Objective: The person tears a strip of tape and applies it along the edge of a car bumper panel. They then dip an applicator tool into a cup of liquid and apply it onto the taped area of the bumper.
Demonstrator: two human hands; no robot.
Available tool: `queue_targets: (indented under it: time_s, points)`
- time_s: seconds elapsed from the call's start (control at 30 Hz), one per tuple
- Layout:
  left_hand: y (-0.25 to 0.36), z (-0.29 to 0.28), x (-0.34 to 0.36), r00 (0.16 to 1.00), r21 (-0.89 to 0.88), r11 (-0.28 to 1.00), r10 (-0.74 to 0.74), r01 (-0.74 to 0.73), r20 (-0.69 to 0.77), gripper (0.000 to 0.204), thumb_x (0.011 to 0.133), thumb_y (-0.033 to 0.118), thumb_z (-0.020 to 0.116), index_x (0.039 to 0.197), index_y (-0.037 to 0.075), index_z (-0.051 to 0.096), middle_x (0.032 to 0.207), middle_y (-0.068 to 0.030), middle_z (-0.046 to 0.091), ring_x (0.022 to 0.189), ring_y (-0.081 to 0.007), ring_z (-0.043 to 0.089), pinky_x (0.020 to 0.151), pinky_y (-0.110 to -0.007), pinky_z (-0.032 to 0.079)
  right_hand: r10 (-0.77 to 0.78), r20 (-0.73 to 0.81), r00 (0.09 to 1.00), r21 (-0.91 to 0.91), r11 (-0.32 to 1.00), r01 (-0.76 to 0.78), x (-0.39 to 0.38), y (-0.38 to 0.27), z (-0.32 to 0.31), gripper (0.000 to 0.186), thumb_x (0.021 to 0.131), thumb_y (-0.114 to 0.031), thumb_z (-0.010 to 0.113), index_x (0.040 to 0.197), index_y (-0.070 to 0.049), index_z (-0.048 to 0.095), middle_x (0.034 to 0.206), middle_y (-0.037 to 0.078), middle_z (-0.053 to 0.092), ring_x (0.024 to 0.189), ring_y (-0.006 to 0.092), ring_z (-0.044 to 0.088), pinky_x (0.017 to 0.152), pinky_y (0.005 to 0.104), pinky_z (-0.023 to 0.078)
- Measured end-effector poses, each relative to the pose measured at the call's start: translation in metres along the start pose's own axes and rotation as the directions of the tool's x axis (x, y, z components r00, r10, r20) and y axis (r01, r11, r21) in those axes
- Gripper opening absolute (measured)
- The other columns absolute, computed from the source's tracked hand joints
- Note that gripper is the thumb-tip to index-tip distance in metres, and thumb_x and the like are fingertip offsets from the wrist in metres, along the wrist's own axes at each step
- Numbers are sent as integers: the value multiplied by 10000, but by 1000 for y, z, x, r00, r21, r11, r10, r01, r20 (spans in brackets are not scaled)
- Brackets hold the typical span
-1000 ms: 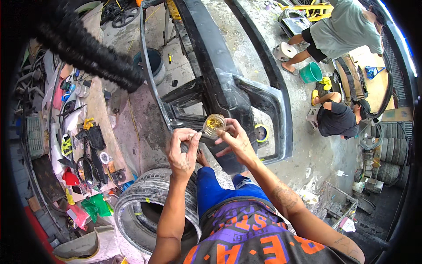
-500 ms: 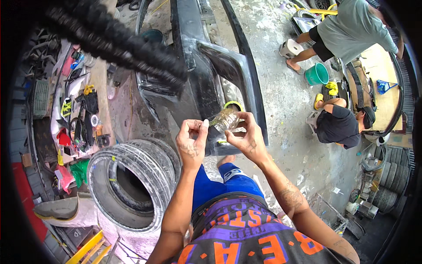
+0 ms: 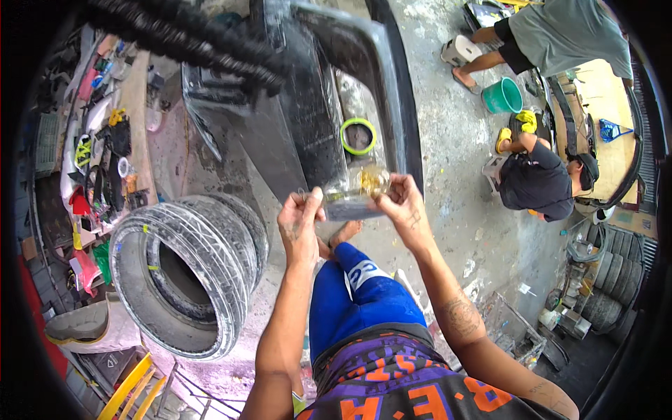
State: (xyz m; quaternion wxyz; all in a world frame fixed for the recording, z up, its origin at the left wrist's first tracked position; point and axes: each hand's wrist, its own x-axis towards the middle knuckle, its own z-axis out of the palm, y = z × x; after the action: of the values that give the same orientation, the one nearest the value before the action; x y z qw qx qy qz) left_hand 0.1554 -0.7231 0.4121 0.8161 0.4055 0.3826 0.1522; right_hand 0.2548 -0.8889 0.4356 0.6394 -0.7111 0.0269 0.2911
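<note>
My left hand (image 3: 299, 224) pinches the loose end of a clear tape roll (image 3: 372, 182) with thumb and finger. My right hand (image 3: 402, 213) grips the roll itself, which has a yellowish middle, and a transparent strip runs between the two hands. Just beyond them is a large black body panel (image 3: 294, 112) with scuffed, pale patches and an open cut-out. A lime-green ring (image 3: 345, 136), perhaps another roll, shows inside that cut-out. My bare feet and blue-clad legs are below my hands.
Dusty stacked tires (image 3: 182, 224) stand at lower left beside a cluttered board (image 3: 136, 154). A blurred black shaggy shape hangs at upper left. At right, a standing co-worker (image 3: 560, 38) and a seated one (image 3: 532, 175) are near a green bucket (image 3: 502, 98) and a pale board (image 3: 595, 91).
My hands have moved apart, stretching the strip from the roll. The view has shifted, so the panel sits higher and more of the tires shows.
</note>
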Motion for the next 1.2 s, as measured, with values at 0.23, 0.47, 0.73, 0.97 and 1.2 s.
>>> queue_targets:
  time_s: [0.23, 0.47, 0.73, 0.97, 1.2]
  points:
    - [-17, -14, 19, 997, 0, 998, 57, -57, 42, 161, 919, 101, 699, 836, 101, 562, 780, 6, 576, 673, -80, 525, 632, -232, 419, -13, 16, 1000, 53, 998, 12, 12, 10, 0, 429, 918, -141, 661, 1219, 80, 449, 1167, 171, 586, 1038, 195, 627, 897, 326, 564]
    - [-45, -27, 13, 999, -78, 996, 38, -39, -12, 154, 925, 90, 688, 840, 110, 562, 790, 10, 570, 681, -90, 516, 646, -239, 412, 32, 0, 1000, 135, 990, -31, 16, 46, -10, 473, 881, -102, 687, 1229, 95, 435, 1114, 182, 623, 950, 197, 676, 848, 293, 549]
    - [-92, -40, 0, 974, -112, 990, 64, -89, -216, 139, 936, 86, 661, 830, 90, 571, 780, 0, 567, 679, -97, 505, 642, -251, 407, 14, 122, 992, 195, 980, -37, 23, 55, -36, 419, 901, -87, 626, 1233, 71, 424, 1170, 182, 592, 1015, 216, 644, 885, 359, 558]
    - [-116, -32, -3, 913, 65, 976, 217, -207, -346, 162, 920, 97, 697, 822, 83, 569, 750, -10, 576, 657, -97, 530, 647, -252, 438, 85, 264, 961, 127, 984, -122, 2, 56, -63, 492, 859, -49, 664, 1251, 59, 386, 1135, 176, 618, 991, 172, 645, 672, 277, 580]
    - [-135, -28, -2, 881, 156, 961, 272, -228, -387, 196, 911, 100, 711, 799, 92, 551, 745, -15, 574, 653, -94, 533, 654, -255, 442, 200, 317, 927, 149, 955, -257, -36, 87, -88, 523, 807, 46, 655, 1252, 35, 379, 1164, 144, 576, 1068, 157, 599, 948, 313, 509]
